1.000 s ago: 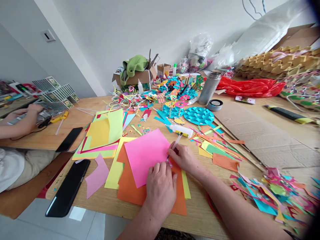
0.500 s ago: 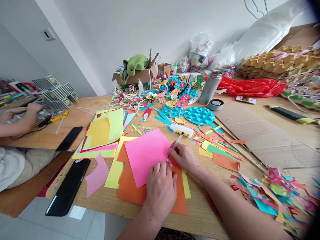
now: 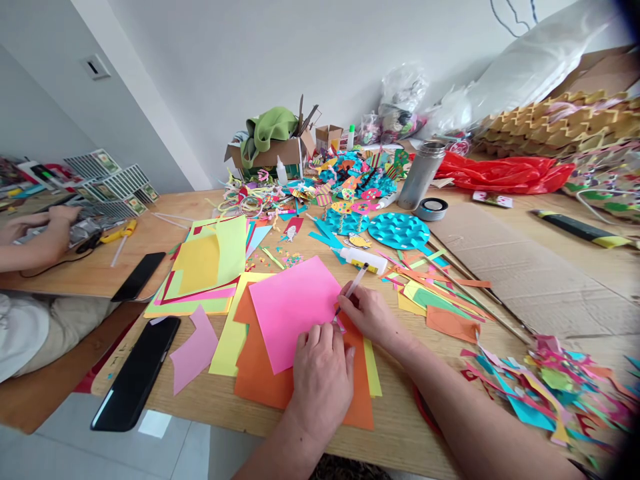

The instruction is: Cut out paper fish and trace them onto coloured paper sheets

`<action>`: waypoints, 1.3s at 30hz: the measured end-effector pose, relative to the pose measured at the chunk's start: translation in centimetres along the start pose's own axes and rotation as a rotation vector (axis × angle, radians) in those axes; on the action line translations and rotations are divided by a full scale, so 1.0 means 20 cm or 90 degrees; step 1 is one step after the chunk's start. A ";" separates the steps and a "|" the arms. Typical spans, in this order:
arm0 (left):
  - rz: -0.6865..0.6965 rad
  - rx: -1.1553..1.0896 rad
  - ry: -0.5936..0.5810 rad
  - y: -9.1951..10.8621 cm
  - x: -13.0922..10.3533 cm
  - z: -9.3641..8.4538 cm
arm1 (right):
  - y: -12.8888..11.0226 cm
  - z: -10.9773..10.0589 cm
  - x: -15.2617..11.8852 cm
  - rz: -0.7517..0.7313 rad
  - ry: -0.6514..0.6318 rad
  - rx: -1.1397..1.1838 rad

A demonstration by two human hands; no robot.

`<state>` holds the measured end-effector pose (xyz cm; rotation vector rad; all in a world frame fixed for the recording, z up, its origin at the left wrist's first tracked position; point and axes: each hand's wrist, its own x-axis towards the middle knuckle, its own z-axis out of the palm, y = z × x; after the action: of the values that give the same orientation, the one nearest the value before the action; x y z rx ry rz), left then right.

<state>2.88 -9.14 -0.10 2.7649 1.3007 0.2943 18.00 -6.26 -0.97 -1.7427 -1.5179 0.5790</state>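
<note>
A pen (image 3: 356, 283) with a clear barrel and dark cap end is pinched in my right hand (image 3: 369, 313), its tip down at the right edge of a bright pink sheet of paper (image 3: 290, 303). My left hand (image 3: 323, 373) rests palm down on that sheet's lower right part, fingers side by side and thumb apart, pressing it. A small pink piece of paper shows between the two hands, mostly hidden. Underneath lie an orange sheet (image 3: 265, 387) and a yellow sheet (image 3: 224, 353). What the pen tip marks is too small to make out.
Left of me are stacked coloured papers (image 3: 200, 260), a pink offcut (image 3: 195, 353) and a black phone (image 3: 135, 377). Ahead lie a glue bottle (image 3: 363, 260) and a blue egg-tray disc (image 3: 399, 231). Paper scraps (image 3: 555, 393) and cardboard (image 3: 510, 267) cover the right. A co-worker's hands (image 3: 55, 223) are far left.
My hands, the pen and the pink sheet stay practically in place. At far left, the co-worker's hands have shifted slightly.
</note>
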 end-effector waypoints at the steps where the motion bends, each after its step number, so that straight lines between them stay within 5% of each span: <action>1: 0.000 0.001 0.001 0.00 0.00 0.00 | 0.00 0.00 0.00 0.001 0.000 0.000; 39: 0.001 -0.004 -0.008 -0.01 0.00 0.00 | -0.01 0.00 -0.01 -0.001 0.006 -0.007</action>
<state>2.81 -8.96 -0.08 2.7584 1.2925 0.2789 17.97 -6.40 -0.82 -1.7496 -1.5186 0.5618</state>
